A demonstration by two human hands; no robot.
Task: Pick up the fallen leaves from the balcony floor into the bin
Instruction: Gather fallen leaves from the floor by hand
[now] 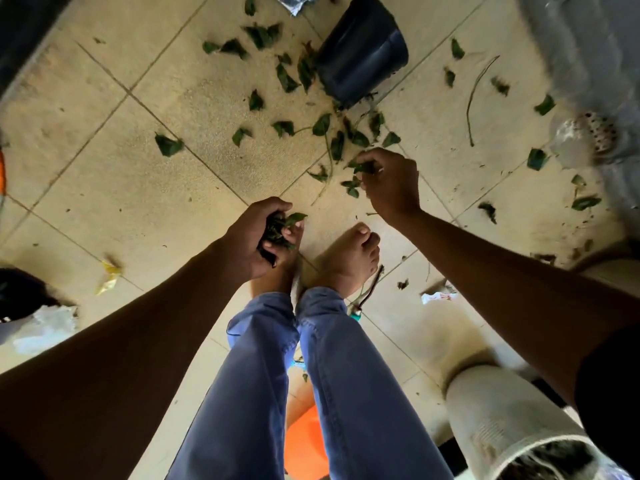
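The fallen leaves (286,79) are small, dark green and pointed, some curled, a few still joined to thin stems; they lie scattered over the beige tiled floor (104,161), thickest just beyond the right hand and around the foot of the dark blue bin (363,51). The left hand (258,233) is clenched around a dark wad of gathered leaves (277,230), one leaf tip sticking out past the fingers. The right hand (389,183), farther out and nearer the bin, pinches a small bunch of leaves (363,167) between curled fingertips, low over the floor.

Below both hands stand the person's bare feet (349,258) and blue trouser legs (346,375). Right of the right hand a long thin twig (476,95) lies curved on the tiles, and farther right a perforated round drain cover (601,133). Left of the left hand, well apart, lies a yellowed leaf (110,277). Near the right forearm stands a white woven sack (498,420), rough-textured and open-mouthed. An orange plastic object (304,445) shows between the legs. The tiles are matte, speckled and dusty, with grey grout lines.
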